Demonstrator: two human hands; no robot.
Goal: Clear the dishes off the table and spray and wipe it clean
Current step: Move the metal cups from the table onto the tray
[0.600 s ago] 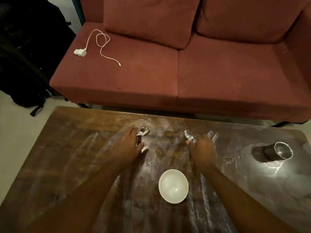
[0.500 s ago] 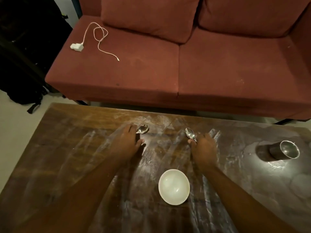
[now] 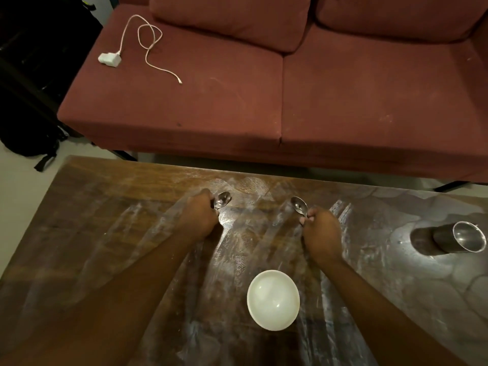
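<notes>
Dim living room, red sofa (image 3: 264,96) at the back with a white charger and cable (image 3: 111,59) lying on the left cushion, and a dark wooden bench (image 3: 79,220) in front of it that's streaked all over with whitish smears, so it clearly hasn't been wiped yet. The person has both arms stretched out over it. Left hand (image 3: 196,217) is curled around the handle of the left spoon (image 3: 222,199), with the bowl end poking out past the knuckles, and the right hand (image 3: 320,233) is gripping the right spoon (image 3: 299,205) the same way, bowl end sticking out toward the sofa. Can't really tell whether either spoon is lifted clear or has its tip resting on the wood. Nearer the person, between the two forearms, sits a white bowl (image 3: 273,299) that looks empty, and well off to the right there's a steel cup (image 3: 460,237) standing by itself. So the step in hand looks like gathering cutlery, with the bowl and cup still to go. Best way to do it, I'd say: lift both spoons straight up rather than dragging them through the residue, then drop them into the bowl so one hand carries bowl plus spoons and the other is free for the cup. Lower them in gently, since metal on ceramic can chip and a light bowl could skid. No spray bottle or cloth anywhere in view.
</notes>
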